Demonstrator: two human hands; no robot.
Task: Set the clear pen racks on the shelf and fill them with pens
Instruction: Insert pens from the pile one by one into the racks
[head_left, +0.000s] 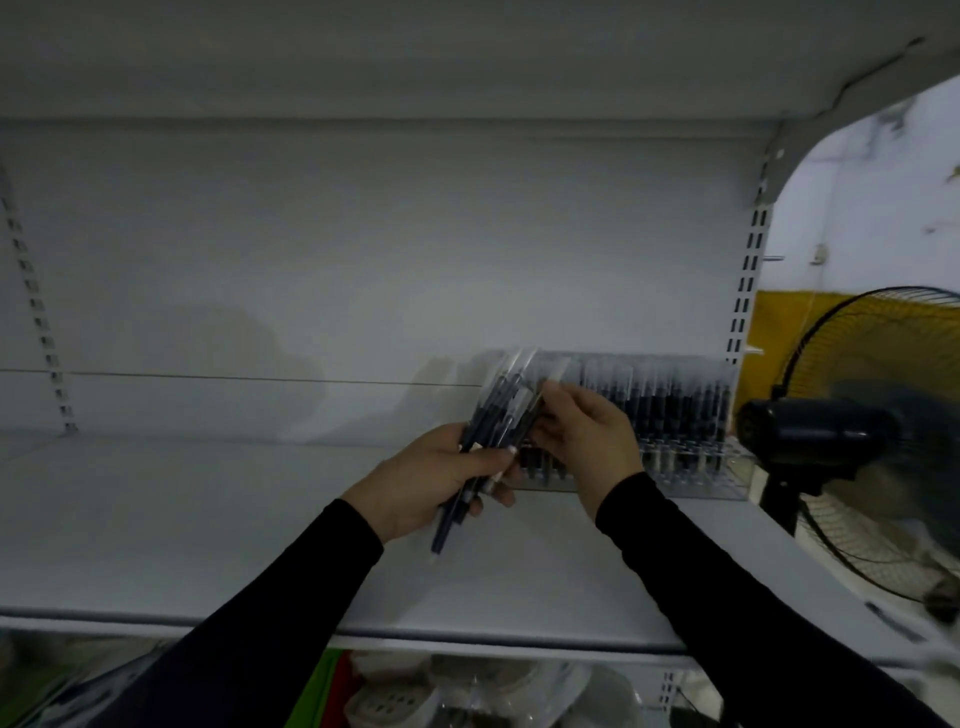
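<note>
A clear pen rack (675, 431) stood at the right end of the white shelf (208, 519), against the back panel, its slots filled with dark pens (670, 410) standing upright. Just left of it, the left hand (441, 478) held a bundle of dark pens (488, 436) tilted up toward the rack, its grip curled round them. The right hand (582, 436) was in front of the rack's left part, its grip pinching the top of one pen in the bundle. Both sleeves were black. A black standing fan (852, 431) stood beside the shelf's right end.
</note>
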